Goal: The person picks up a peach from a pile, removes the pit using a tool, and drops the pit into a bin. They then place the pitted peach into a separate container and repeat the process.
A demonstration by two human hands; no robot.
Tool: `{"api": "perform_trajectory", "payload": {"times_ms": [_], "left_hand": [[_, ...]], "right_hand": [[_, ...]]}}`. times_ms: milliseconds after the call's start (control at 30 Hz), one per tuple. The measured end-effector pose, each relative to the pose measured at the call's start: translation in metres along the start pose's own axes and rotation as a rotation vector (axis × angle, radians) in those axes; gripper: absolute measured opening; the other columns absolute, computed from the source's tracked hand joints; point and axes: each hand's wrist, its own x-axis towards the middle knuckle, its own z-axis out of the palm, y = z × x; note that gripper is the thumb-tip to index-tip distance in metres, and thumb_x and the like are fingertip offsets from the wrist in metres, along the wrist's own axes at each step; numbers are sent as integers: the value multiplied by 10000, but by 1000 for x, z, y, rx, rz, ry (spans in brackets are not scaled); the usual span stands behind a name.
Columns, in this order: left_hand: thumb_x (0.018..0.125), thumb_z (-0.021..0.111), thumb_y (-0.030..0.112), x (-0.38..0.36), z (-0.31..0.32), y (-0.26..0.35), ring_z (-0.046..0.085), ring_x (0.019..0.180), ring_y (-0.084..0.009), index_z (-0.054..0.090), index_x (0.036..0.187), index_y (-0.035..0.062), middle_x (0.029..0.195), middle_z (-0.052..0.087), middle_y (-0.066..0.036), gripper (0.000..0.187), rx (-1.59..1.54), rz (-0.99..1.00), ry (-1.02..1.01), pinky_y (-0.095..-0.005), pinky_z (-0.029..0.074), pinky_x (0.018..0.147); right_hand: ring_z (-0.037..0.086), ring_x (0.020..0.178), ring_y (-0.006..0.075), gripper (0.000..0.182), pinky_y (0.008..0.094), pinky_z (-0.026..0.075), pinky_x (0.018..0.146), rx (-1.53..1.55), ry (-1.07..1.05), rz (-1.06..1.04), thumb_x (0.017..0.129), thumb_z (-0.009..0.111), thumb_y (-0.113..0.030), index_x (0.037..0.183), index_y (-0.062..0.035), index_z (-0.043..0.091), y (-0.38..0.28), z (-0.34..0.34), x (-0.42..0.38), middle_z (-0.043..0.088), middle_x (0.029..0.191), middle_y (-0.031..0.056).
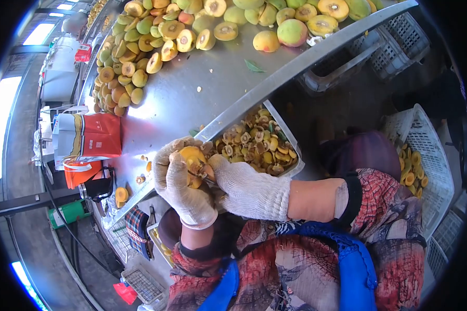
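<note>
My left hand (175,181), in a white knitted glove, is wrapped round a yellow peach (193,157) whose cut flesh faces up. My right hand (246,186), gloved the same way, is closed against the right side of that fruit, its thumb by the torn flesh. What lies inside the right fingers is hidden. Both hands are just in front of the metal table's rim (275,83). Right behind them, below the rim, is a crate (284,122) full of peach pits and yellow scraps.
Halved and whole peaches (187,39) are heaped on the far part of the metal table. A red bag (99,136) stands at its left end. On my right is a white crate (433,155) with yellow peach halves (411,168). More plastic crates (399,46) are beyond the rim.
</note>
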Motion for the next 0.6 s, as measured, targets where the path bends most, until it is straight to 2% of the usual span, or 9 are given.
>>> {"api": "perform_trajectory", "payload": {"times_ms": [33,133,233,333,433,533,600], "left_hand": [[919,529,233,0,-3,-1,596,892,-257,550,1033,-14,971,603,-156,273,84,8,-17,-435,502,833],[918,537,235,0,-5,0,597,896,-256,550,1033,-18,974,603,-157,278,140,19,-12,-434,503,837],[914,545,235,1,-11,-4,597,902,-255,551,1039,-15,980,603,-157,279,243,54,-19,-433,503,843],[861,604,184,3,-11,0,605,890,-229,580,1016,-3,945,624,-154,244,220,-12,-21,-364,503,832],[858,602,225,13,-20,0,607,903,-250,583,1012,1,948,624,-162,272,-86,-258,-115,-365,497,853],[863,593,248,19,-27,-6,610,911,-281,583,1014,2,958,624,-165,288,-348,-436,-41,-384,503,854],[861,596,248,21,-26,-6,609,914,-298,583,1022,10,967,624,-158,288,-351,-444,28,-409,504,857]], "right_hand": [[617,808,446,283,497,503,674,-8,-22,25,828,569,-135,1041,28,481,-1,-1,0,612,833,257],[615,814,445,300,489,506,679,-48,-25,-77,835,575,-150,1042,41,471,0,-2,0,600,850,263],[604,771,444,307,477,501,647,-11,-88,89,843,584,-185,1066,-18,456,2,0,2,600,847,231],[606,763,440,287,480,498,639,-7,-54,-43,849,573,-182,1055,-14,465,15,11,5,593,839,235],[604,770,438,284,488,500,653,-183,-113,87,856,561,-169,1075,-15,467,6,1,5,589,846,238],[601,787,436,289,495,501,664,-301,-167,103,858,554,-153,1098,-18,466,1,-9,11,588,852,241],[603,800,431,294,497,501,676,-337,-140,102,858,558,-156,1100,-11,475,4,-12,11,590,859,247]]}}
